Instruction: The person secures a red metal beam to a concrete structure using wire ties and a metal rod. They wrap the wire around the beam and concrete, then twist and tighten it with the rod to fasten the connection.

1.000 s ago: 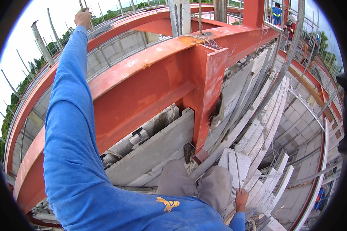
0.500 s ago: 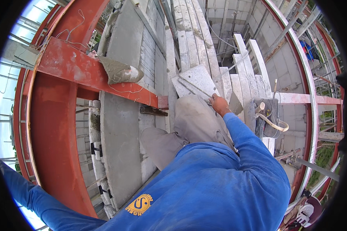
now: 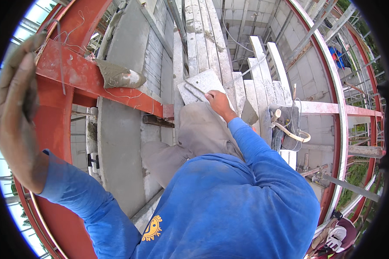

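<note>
My right hand is closed around a thin bent metal rod, just beyond my knee. Under the rod lies a speckled whitish board with a small hole. At the far left, my left hand is raised in front of the red steel beam, its fingers curled together. A thin grey wire hangs down from near its fingertips; the exact grip is partly hidden. Farther in, a torn cement-caked bag lies over the red cross beam.
To my right stands a dark bucket with wooden tool handles and a looped pale hose or handle. Whitish planks run away ahead. A grey plastered wall drops at my left. Maroon gear with white gloves sits lower right.
My left hand has come up from the lower left edge into view, with the thin wire by its fingers. The right hand still holds the rod over the board. The view has shifted slightly.
</note>
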A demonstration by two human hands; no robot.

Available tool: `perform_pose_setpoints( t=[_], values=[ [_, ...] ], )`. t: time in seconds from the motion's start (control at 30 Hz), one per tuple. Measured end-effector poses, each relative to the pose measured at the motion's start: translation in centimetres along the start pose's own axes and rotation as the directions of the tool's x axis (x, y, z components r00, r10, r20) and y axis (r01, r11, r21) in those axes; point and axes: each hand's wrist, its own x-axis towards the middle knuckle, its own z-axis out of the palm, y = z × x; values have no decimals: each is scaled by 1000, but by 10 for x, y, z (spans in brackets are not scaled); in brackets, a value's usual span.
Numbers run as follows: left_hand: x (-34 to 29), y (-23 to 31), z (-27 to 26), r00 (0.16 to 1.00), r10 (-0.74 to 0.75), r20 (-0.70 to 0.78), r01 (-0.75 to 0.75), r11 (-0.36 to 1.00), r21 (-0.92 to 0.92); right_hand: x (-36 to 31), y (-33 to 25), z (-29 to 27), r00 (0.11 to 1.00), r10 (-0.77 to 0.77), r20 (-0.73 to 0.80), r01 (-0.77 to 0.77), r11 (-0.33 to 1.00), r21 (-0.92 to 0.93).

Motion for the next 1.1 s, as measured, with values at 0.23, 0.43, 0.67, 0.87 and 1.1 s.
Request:
perform_pose_setpoints(
  t=[0.23, 0.43, 0.67, 0.87, 1.1],
  values=[
    [-175, -163, 192, 648, -622, 440, 749, 417, -515, -88, -186, -18, 821, -268, 504, -376, 411, 831],
    [-220, -188, 239, 654, -633, 414, 731, 389, -560, -99, -165, -9, 695, -147, 704, -708, 27, 705],
    [-225, -186, 249, 716, -628, 304, 685, 552, -475, -102, -170, 2, 813, -89, 575, -452, 527, 720],
    [-253, -216, 238, 678, -642, 359, 734, 559, -385, -83, -141, -13, 847, -405, 344, 330, 908, 256],
    [-272, -195, 210, 515, -680, 521, 818, 209, -536, -90, -139, -13, 785, -388, 483, 305, 921, 245]
  ],
)
